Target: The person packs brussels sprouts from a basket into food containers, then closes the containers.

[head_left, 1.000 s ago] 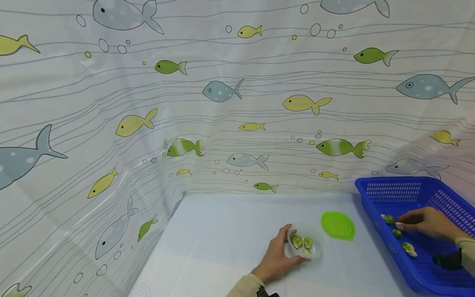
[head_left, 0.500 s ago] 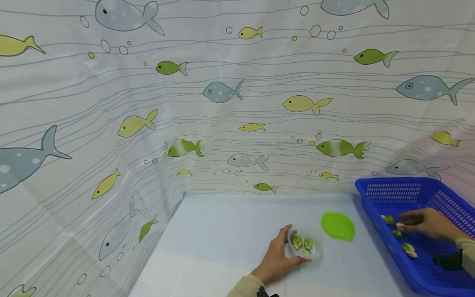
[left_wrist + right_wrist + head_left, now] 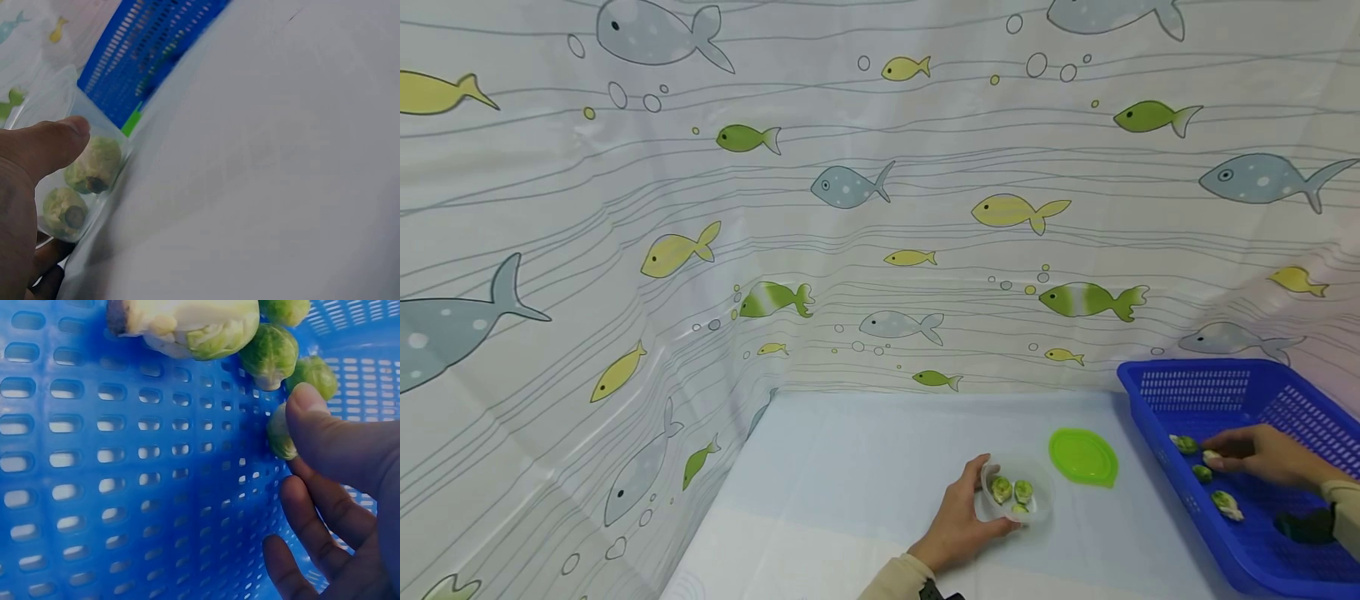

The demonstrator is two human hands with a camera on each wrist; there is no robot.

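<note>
My left hand (image 3: 958, 521) grips a small clear plastic container (image 3: 1042, 502) by its side, thumb at the front and fingers behind. Several Brussels sprouts (image 3: 1002, 489) lie inside it; two show through its wall in the left wrist view. Over in the blue basket (image 3: 1176, 492), my right hand (image 3: 1273, 457) pinches a pale green Brussels sprout (image 3: 279, 432) between thumb and index finger, the other fingers spread below. Close by sit more loose sprouts, including a long one with a white stem end (image 3: 187, 325) and a round one (image 3: 270, 356).
A bright green lid (image 3: 1082, 457) lies flat on the white table (image 3: 850, 467) between container and basket. A fish-printed sheet (image 3: 925, 208) hangs behind and along the left. Something dark (image 3: 1303, 527) shows at the right wrist, over the basket.
My right fingertips and the sprout at them have shifted very slightly within the basket. The left hand and container have stayed in place.
</note>
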